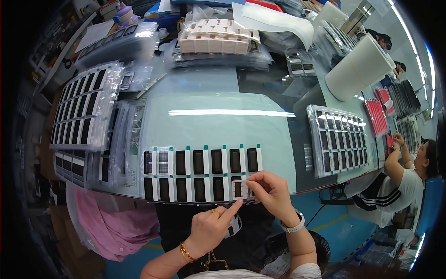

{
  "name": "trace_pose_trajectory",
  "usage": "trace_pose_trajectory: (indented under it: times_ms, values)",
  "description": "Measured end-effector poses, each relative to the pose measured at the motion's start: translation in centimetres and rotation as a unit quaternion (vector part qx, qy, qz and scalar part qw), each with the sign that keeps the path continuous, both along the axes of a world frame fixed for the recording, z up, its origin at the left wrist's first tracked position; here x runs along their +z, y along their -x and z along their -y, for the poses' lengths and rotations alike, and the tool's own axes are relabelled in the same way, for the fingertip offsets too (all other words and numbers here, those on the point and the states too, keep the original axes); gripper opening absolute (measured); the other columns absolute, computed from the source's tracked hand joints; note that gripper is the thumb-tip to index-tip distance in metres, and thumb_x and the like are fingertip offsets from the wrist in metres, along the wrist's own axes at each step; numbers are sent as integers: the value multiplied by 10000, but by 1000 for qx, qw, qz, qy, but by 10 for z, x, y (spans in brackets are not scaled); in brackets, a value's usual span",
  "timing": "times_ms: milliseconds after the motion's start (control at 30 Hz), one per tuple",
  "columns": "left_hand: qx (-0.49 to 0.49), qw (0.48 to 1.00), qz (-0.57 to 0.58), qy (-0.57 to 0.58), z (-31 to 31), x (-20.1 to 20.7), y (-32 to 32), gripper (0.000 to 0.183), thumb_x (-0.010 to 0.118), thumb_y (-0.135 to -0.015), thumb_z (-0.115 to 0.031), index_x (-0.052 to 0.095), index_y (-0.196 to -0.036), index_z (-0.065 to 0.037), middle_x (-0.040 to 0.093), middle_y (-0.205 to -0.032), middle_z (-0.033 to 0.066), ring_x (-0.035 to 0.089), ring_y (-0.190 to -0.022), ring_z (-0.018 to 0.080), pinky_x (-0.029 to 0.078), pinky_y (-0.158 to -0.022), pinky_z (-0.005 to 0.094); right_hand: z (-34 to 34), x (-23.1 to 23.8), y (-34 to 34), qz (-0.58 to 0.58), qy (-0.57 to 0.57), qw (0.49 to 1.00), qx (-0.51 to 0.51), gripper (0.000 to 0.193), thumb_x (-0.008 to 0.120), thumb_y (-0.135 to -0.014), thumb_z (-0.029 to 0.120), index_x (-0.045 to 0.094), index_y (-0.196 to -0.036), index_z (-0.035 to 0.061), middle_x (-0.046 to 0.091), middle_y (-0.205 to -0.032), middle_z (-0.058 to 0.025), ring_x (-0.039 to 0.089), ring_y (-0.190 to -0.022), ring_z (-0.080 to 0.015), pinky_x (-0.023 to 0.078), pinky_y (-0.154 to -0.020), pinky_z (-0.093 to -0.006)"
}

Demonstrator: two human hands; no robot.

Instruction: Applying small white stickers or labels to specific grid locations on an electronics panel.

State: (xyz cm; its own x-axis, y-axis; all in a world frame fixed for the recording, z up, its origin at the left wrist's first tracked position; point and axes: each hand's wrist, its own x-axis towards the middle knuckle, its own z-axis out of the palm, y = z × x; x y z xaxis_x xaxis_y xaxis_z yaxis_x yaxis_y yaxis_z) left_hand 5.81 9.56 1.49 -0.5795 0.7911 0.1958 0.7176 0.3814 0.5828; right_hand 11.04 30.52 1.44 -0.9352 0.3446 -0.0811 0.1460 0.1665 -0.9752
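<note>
As seen in the head view, a small pale frame (237, 196) with pinkish marks is pinched at its right edge by the thumb and fingers of the right hand (273, 189). It is placed over the 6th spot from the left in the near row of dark panels (200, 189); whether it is set down or held just above cannot be told. Its long side is pointed away from the body. It is found just left of the right hand, and ahead and a bit to the right of the left hand (209, 230). Its low edge is met, or nearly met, by the pointing finger of the left hand. The other left fingers are curled, and whether anything is held in them cannot be told. The right hand is nearer.

In the far row, 7 dark panels are counted. In the near row, 5 are counted to the left of the frame; the row's end is hidden by the right hand. At the right, 1 pack (341, 142) with 3 rows is seen. Behind it, 1 white roll (357, 69) is set. On the right wrist, 1 watch (294, 223) is worn.
</note>
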Motion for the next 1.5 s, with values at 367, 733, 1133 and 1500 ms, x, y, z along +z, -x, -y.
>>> trace_pose_trajectory:
  times_ms: [367, 733, 1133, 1500]
  values:
    - [-5, 1000, 10, 7, 0, -2, -3, 524, 696, -831, -64, 661, -1349, -141, 532, -645, 25, 587, -519, 178, 467, -486, 310, 2, 10, 10, -127, -297, 947, 4, 199, 780, -766, -35, 694, -925, 47, 668, -988, -68, 587, -880, -249, 487, -720, -338]
    - [21, 999, 33, 3, 7, -1, -3, 466, 712, -898, -124, 635, -1355, -77, 624, -691, 38, 617, -545, 201, 471, -508, 319, 2, 7, 15, -97, -321, 942, 9, 161, 771, -784, -10, 678, -905, 41, 643, -1043, -83, 570, -948, -281, 482, -790, -369]
    - [5, 999, 40, 32, 1, 8, 3, 653, 733, -884, -153, 495, -1482, -43, 615, -664, 39, 614, -503, 188, 466, -467, 317, 6, 9, 17, -112, -411, 905, 8, 173, 763, -779, 2, 657, -910, 42, 621, -1043, -101, 579, -869, -294, 476, -762, -392]
    - [-6, 996, 61, 60, 4, 11, 6, 694, 746, -859, -137, 476, -1492, -48, 616, -659, 42, 614, -493, 196, 469, -458, 329, 9, 23, 10, -74, -517, 853, 11, 362, 709, -750, 11, 702, -1101, 101, 627, -1141, -76, 585, -984, -293, 430, -828, -415]
